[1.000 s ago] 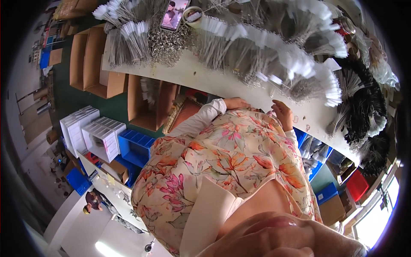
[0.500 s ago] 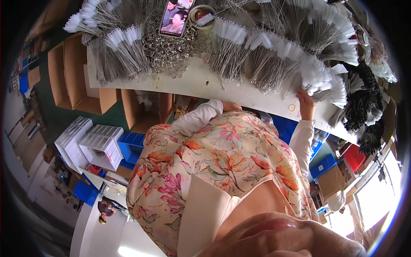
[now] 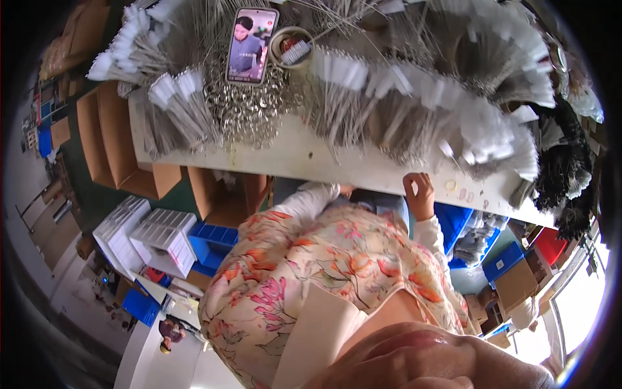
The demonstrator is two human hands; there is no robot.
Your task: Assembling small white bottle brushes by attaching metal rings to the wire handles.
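- Right of the middle of the frame, the right hand [image 3: 420,194] curls by the worktop [image 3: 366,172] edge; I can't tell if its grip holds anything.
- Near the middle, the left hand [image 3: 348,190] is mostly hidden; I can't tell its grip.
- Just above the right hand, wires [image 3: 407,129] lie bunched; a sleeve [image 3: 428,237] could snag them and pull some off.

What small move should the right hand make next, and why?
Probably ease the right hand toward the left hand: it has come back from the white-tipped strands to the near edge of the table and is curled, while the left hand sits low and partly hidden. Whether the right hand holds a thin strand, I can't tell.
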